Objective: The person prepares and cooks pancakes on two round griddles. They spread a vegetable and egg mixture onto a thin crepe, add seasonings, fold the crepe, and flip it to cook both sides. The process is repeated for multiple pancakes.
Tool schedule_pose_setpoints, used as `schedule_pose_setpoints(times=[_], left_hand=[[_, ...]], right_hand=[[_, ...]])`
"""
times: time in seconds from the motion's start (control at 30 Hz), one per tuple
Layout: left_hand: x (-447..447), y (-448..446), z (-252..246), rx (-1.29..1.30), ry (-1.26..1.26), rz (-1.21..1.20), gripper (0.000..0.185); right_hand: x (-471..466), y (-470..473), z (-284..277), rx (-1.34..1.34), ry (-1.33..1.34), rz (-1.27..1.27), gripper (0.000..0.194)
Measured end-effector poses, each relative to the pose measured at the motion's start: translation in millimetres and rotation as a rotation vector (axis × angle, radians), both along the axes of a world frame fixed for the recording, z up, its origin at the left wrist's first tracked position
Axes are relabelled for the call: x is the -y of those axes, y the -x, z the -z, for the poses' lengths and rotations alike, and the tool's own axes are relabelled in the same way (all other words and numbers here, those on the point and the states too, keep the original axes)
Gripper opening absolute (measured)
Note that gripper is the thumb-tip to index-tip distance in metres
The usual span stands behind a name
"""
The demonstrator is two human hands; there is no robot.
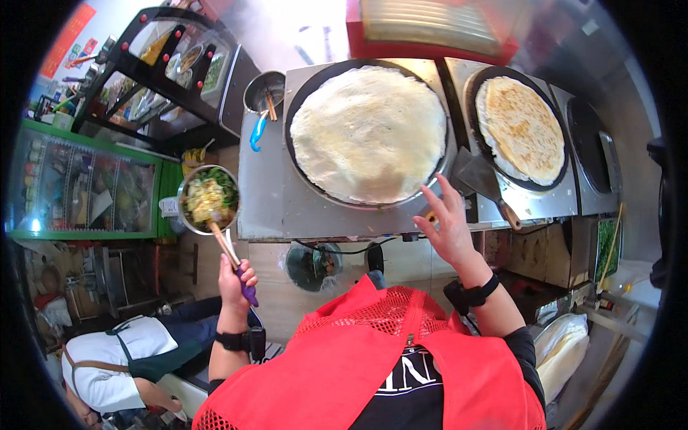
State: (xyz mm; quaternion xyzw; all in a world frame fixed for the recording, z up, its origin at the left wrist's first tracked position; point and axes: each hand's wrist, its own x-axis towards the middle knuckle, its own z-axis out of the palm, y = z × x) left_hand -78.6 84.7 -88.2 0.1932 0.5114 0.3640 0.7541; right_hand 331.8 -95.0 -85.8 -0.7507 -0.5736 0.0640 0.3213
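My left hand point(230, 284) grips the purple handle point(248, 293) of a small metal pan point(235, 226) beside the counter's left edge. The pan holds what looks like egg mixture point(204, 198) with chopped greens point(222, 185). Wooden chopsticks point(217, 232) rest in it and run back along the handle to that hand. My right hand point(450, 228) is empty, its fingers spread by the front right rim of a round griddle point(288, 141). A large pale flatbread point(368, 131) covers most of that griddle; I cannot tell whether a fingertip touches it.
A browned flatbread point(524, 129) lies on a second griddle point(475, 88) at right, with a metal scraper point(480, 173) in front. Another small pan point(251, 95) sits at back left. A bin point(312, 266) stands below the counter. Another person point(115, 357) is at lower left.
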Motion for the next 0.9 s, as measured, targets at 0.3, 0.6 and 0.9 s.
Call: schedule_pose_setpoints(times=[0.3,0.6,0.9], left_hand=[[115,-115,-106,-0.157,-0.289,0.588,0.034],[423,-255,-120,0.203,-0.016,1.884,0.034],[665,-281,-121,0.12,0.363,2.567,0.025]], right_hand=[[145,49,-53,0.073,-0.334,0.006,0.039],[443,136,-89,0.187,-0.141,0.553,0.047],[684,238,-139,0.395,-0.04,1.449,0.018]])
